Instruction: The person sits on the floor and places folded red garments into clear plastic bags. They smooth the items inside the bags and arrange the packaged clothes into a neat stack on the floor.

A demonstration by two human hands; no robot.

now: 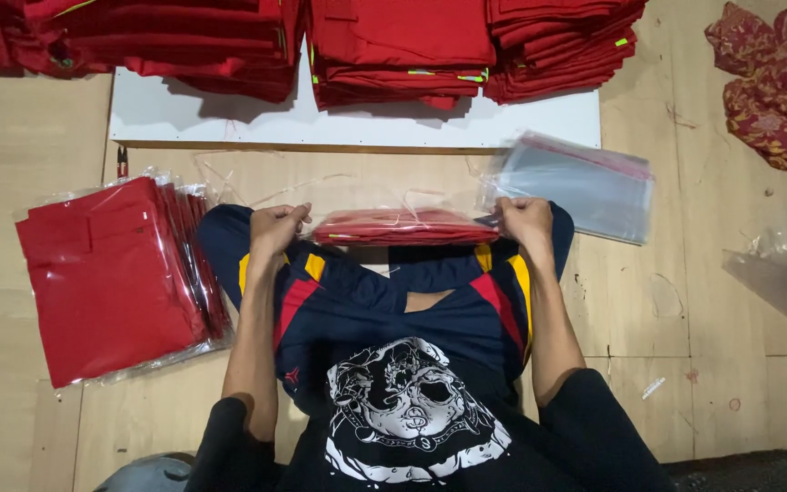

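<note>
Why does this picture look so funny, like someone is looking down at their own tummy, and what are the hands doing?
The camera sits on a person's head and looks straight down, so you see their own arms, lap and black shirt. There is no machine, only two bare hands. The left hand and the right hand each grip one end of a folded red garment in a clear plastic bag, held above the knees. On the wooden floor, to the person's left, lies a stack of bagged red garments. To the right is a pile of empty clear bags. Farther away, folded red clothes sit stacked on a white board. A patterned red cloth lies in the corner.
</note>
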